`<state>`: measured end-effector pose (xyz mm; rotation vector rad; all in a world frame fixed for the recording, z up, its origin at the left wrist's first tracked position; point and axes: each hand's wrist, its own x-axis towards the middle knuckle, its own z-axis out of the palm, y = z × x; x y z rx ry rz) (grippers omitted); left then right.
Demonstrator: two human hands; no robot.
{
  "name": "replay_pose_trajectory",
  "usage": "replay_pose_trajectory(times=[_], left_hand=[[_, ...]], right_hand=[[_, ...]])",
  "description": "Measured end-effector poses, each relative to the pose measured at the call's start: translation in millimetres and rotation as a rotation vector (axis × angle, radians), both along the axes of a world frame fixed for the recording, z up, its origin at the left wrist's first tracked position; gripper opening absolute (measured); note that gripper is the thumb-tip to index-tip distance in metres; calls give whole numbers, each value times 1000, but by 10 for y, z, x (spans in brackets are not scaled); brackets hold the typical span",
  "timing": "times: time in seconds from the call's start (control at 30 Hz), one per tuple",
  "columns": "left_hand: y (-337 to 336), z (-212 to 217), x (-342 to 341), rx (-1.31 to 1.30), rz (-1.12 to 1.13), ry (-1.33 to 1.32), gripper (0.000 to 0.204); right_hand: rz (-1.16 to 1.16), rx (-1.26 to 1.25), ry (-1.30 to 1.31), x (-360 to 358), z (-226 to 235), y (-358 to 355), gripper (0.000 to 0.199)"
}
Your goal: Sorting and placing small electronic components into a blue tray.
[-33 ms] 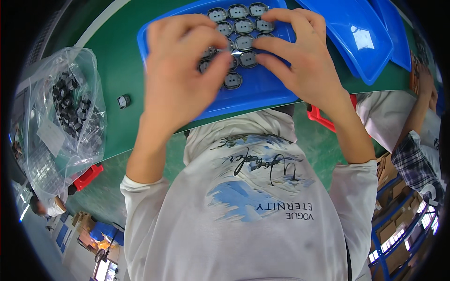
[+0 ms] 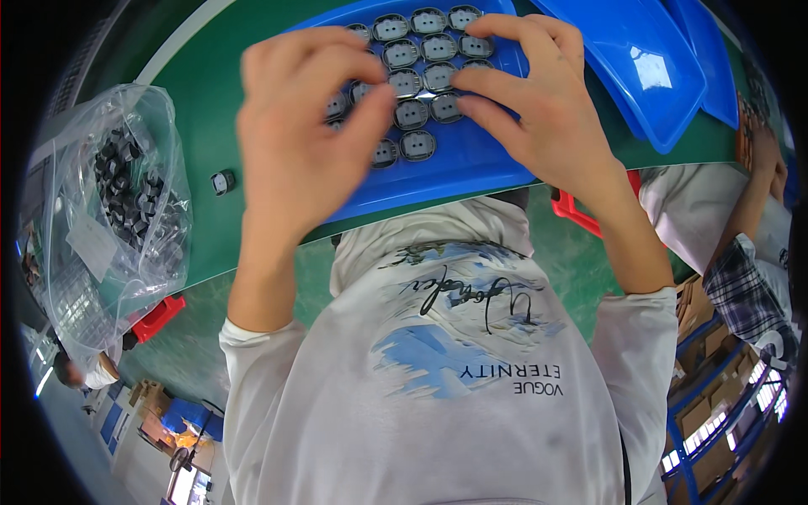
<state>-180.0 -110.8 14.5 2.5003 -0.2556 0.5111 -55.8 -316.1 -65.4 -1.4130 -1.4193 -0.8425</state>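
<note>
Rows of small grey oval plastic parts [image 2: 418,145], each with a pale centre and two dark dots, lie in a blue tray [image 2: 471,172]. My left hand [image 2: 307,126] hovers over the tray's left side, slightly blurred, thumb apart from the curled fingers and nothing visible between them. It hides some of the parts on that side. On the right, my right hand [image 2: 547,101] has its fingers spread, with the tips at the right-hand column of parts. Whether those tips press on the parts I cannot tell.
A clear plastic bag [image 2: 172,210] of dark small pieces stands at the left of the green table [image 2: 210,109]. One loose dark piece [image 2: 222,182] lies beside it. Blue trays [image 2: 656,76] sit at the right. Another person's arm [image 2: 753,189] shows at far right.
My left hand has shifted left, away from the middle of the tray, uncovering more grey parts. My right hand stays nearly in place.
</note>
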Motion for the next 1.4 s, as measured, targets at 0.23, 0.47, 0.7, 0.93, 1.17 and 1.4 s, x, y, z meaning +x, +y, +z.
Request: replay_pose_trajectory(times=[0.23, 0.47, 0.7, 0.93, 1.17, 1.4], left_hand=[[600, -14, -501, -310, 331, -48, 13], [920, -305, -1026, -146, 569, -24, 17], [904, -437, -1151, -94, 610, 36, 21], [861, -385, -1156, -53, 601, 83, 23], [838, -296, -1173, -263, 605, 66, 39], [81, 96, -657, -219, -78, -244, 43]], right_hand=[[-64, -311, 316, -104, 210, 51, 19], [-537, -776, 409, -409, 783, -116, 21], [-504, -808, 475, -408, 770, -42, 22], [-545, -851, 425, -385, 778, -69, 27], [-379, -478, 510, -473, 773, 21, 26], [433, -638, 1298, -1050, 1122, 402, 34]])
